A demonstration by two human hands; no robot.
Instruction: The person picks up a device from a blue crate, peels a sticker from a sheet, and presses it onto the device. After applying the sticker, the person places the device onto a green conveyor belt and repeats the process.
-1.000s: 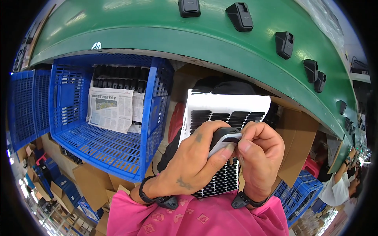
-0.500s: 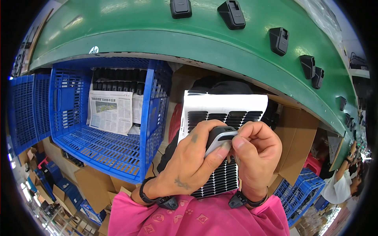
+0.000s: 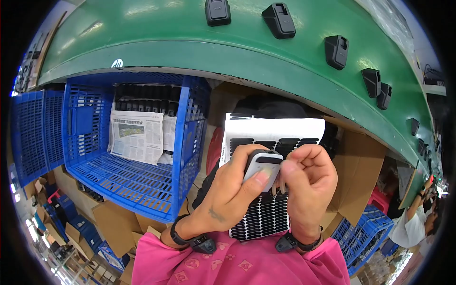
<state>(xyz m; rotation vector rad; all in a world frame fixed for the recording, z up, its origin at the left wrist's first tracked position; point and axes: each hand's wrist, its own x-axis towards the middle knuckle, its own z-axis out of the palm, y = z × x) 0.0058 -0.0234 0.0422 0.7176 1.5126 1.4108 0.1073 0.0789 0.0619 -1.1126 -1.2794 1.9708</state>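
Observation:
A small rounded device (image 3: 266,167) with a light grey face, a black strip across one end and a dark body rests in my left hand (image 3: 231,184). My left thumb lies on its grey face and the fingers wrap its far side. Beside its right edge is my right hand (image 3: 311,183), thumb and forefinger pinched together and the other fingers curled. What they pinch, if anything, is hidden. Under both hands lies a white sheet (image 3: 273,127) with rows of black elongated stickers, its far end curled over.
Black angular devices (image 3: 279,20) stand along the green bench (image 3: 156,28). At left, a blue crate (image 3: 178,152) holds newspaper (image 3: 137,135) and rows of black pieces. A cardboard box (image 3: 358,166) and another blue crate (image 3: 363,237) sit right. A person's arm (image 3: 414,209) shows far right.
The device has turned so its grey face and full black strip show upward. My left thumb lies farther onto the face, and my right fingertips have moved off the strip's end.

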